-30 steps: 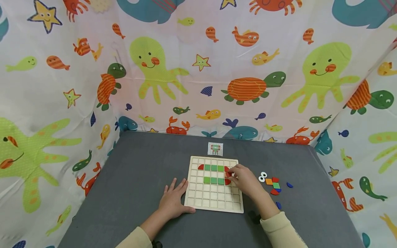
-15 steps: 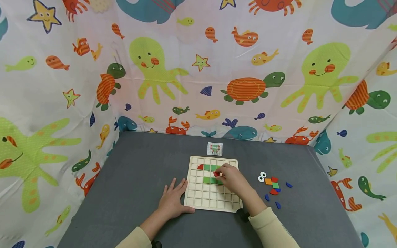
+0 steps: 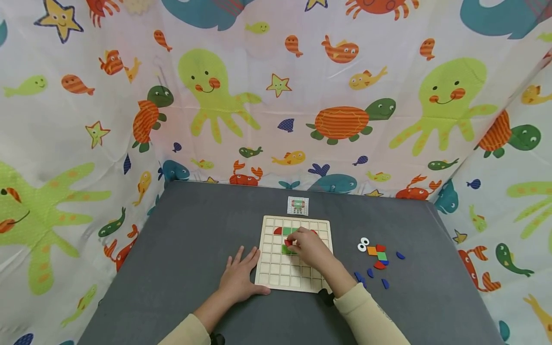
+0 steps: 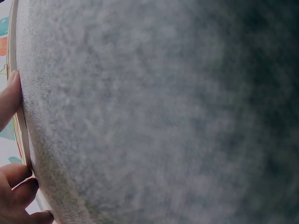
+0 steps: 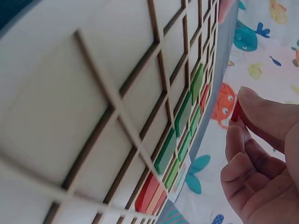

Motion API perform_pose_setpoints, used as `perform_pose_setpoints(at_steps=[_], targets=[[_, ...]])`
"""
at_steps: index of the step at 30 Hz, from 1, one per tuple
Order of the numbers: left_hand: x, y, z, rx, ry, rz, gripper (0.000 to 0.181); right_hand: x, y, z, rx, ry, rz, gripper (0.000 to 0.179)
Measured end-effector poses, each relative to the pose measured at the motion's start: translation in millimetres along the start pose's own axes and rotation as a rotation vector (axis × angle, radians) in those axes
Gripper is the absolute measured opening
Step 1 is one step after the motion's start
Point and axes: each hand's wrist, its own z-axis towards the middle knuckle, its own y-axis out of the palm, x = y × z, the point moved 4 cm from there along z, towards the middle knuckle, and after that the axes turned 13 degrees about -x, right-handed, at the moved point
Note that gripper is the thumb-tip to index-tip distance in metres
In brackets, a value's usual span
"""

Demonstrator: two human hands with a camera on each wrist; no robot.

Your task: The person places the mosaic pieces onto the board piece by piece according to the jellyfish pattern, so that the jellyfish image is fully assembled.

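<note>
My right hand [image 3: 311, 248] pinches a small red piece [image 5: 236, 111] between thumb and fingertip, above the wooden grid board [image 3: 291, 280]. In the right wrist view the piece stands clear of the board. Two rows of green squares [image 5: 183, 115] lie in the grid, with red pieces [image 5: 150, 192] at their right end. A red rounded piece [image 3: 278, 231] sits left of the upper green row. The hand hides part of both rows in the head view. My left hand [image 3: 238, 279] rests at the board's left edge, fingers spread and touching it.
A small printed card [image 3: 298, 206] lies behind the board. Right of it are two white rings [image 3: 363, 244], an orange piece [image 3: 372, 250], a green piece [image 3: 382, 256], red pieces [image 3: 379, 265] and several blue pieces [image 3: 385, 283]. A patterned cloth [image 3: 276, 110] hangs behind the grey table [image 3: 207, 220].
My right hand has moved left across the board from its right-hand column, carrying the red piece. More blue pieces show beside the forearm. The left hand stays at the board's edge.
</note>
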Motion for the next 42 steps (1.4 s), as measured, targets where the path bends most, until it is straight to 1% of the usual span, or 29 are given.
perform_pose_setpoints(at_steps=[3,6,10,12,16,20,24,29,32,36,39,42], targets=[[-0.1,0.5,-0.2,-0.005,0.003,-0.006,0.121,-3,5,5.9,-0.022,0.007,-0.019,0.023],[-1.0,0.8,-0.4,-0.006,0.001,-0.004,0.12,-8,10,13.2,-0.025,-0.016,-0.045,0.022],[-0.5,-1.7,-1.0,0.01,0.008,0.004,0.12,-14,14,22.4,-0.022,-0.047,-0.057,0.019],[-0.2,-2.7,-1.1,0.01,0.009,0.008,0.119,-16,17,26.2,-0.029,-0.05,-0.072,0.019],[0.7,-3.4,-1.6,0.006,0.011,0.005,0.119,-19,22,30.6,-0.054,-0.028,-0.115,0.018],[1.5,-3.6,-2.2,0.005,0.016,0.005,0.119,-21,25,30.9,-0.064,0.003,-0.149,0.015],[1.0,-3.1,-1.7,0.008,0.013,0.007,0.119,-22,25,31.0,-0.055,0.02,-0.17,0.013],[0.7,-3.5,-1.9,0.011,0.014,0.008,0.118,-21,26,33.2,-0.025,0.01,-0.192,0.015],[0.7,-3.3,-2.4,0.008,0.014,0.006,0.118,-20,25,34.3,-0.024,0.012,-0.197,0.018],[1.8,-4.0,-2.5,0.003,0.013,0.006,0.119,-17,22,32.2,-0.037,0.024,-0.156,0.023],[2.7,-4.0,-2.2,0.001,0.006,0.005,0.119,-13,15,25.6,-0.034,0.034,-0.11,0.024],[3.2,-3.4,-1.8,0.004,0.007,0.001,0.119,-8,5,15.6,0.004,0.036,-0.098,0.024]])
